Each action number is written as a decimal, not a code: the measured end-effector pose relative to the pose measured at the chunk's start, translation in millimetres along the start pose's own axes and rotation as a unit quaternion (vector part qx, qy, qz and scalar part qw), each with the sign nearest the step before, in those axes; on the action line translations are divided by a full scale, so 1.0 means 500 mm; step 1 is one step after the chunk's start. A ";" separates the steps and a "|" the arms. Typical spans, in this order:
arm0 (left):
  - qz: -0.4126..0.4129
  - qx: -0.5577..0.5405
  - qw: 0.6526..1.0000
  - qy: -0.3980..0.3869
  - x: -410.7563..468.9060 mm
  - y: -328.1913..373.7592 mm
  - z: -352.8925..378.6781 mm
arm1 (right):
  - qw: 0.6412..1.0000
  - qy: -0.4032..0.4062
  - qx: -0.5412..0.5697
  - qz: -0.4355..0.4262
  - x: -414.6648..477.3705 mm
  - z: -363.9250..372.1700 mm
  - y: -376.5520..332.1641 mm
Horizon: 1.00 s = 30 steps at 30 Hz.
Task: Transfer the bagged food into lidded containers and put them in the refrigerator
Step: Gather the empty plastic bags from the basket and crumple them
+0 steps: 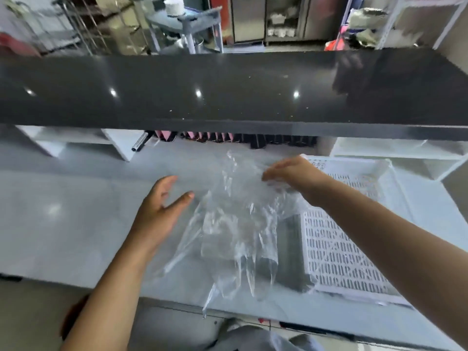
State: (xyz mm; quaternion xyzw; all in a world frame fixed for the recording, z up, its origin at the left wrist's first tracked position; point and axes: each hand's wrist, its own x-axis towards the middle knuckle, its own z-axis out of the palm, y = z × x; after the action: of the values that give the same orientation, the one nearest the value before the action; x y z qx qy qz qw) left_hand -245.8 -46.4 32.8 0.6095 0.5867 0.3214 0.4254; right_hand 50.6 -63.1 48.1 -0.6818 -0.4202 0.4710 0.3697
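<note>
Right hand (291, 173) grips clear bag (238, 224); left hand (162, 206) beside.

Left grip (162, 206) splayed, right grip (291, 173) curled.

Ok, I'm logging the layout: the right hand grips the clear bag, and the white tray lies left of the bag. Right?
Not quite: the head view shows the tray lying right of the bag, not left. The right hand does grip the bag.
</note>
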 end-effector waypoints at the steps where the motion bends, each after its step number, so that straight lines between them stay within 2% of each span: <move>1: -0.008 0.012 1.000 0.019 -0.016 -0.020 -0.014 | 0.999 -0.013 0.014 0.039 0.019 0.029 0.006; 3: -0.008 0.030 0.998 0.049 -0.042 -0.046 -0.028 | 0.994 -0.022 0.021 0.101 0.055 0.083 0.028; 5: 0.002 0.058 0.995 0.076 -0.060 -0.061 -0.022 | 0.993 -0.009 0.000 0.119 0.093 0.134 0.062; 7: 0.027 0.089 0.992 0.090 -0.065 -0.076 0.004 | 0.990 -0.004 -0.069 0.120 0.124 0.186 0.093; 8: 0.038 0.109 0.990 0.081 -0.065 -0.087 0.026 | 0.985 -0.004 -0.136 0.110 0.137 0.210 0.108; 10: 0.042 0.163 0.985 0.041 -0.058 -0.115 0.083 | 0.955 0.034 -0.287 0.061 0.136 0.248 0.136; 12: 0.001 0.221 0.975 0.002 -0.047 -0.143 0.152 | 0.912 0.057 -0.404 -0.043 0.111 0.270 0.164; 13: -0.024 0.245 0.969 -0.007 -0.039 -0.157 0.185 | 0.890 0.050 -0.443 -0.095 0.095 0.280 0.176; 15: -0.044 0.271 0.961 -0.006 -0.024 -0.188 0.235 | 0.859 0.003 -0.494 -0.132 0.078 0.304 0.209; 18: -0.050 0.315 0.948 0.006 -0.005 -0.252 0.259 | 0.844 -0.056 -0.525 -0.092 0.073 0.333 0.271; 21: -0.041 0.367 0.929 -0.007 -0.012 -0.306 0.250 | 0.847 -0.041 -0.519 -0.106 0.086 0.331 0.320; 24: 0.001 0.421 0.907 -0.019 -0.021 -0.341 0.241 | 0.827 -0.036 -0.550 -0.113 0.120 0.311 0.325; 27: 0.025 0.439 0.898 -0.007 -0.023 -0.353 0.241 | 0.800 -0.043 -0.587 -0.115 0.153 0.282 0.319; 30: 0.022 0.442 0.896 -0.008 -0.032 -0.366 0.230 | 0.801 -0.043 -0.586 -0.115 0.164 0.269 0.317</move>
State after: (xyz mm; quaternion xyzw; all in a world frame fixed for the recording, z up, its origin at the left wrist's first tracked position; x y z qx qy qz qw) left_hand -226.1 -87.5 -179.1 0.7500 0.6515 0.0331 0.1093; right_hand -25.3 -32.3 -159.7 -0.6941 -0.7070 0.1176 -0.0672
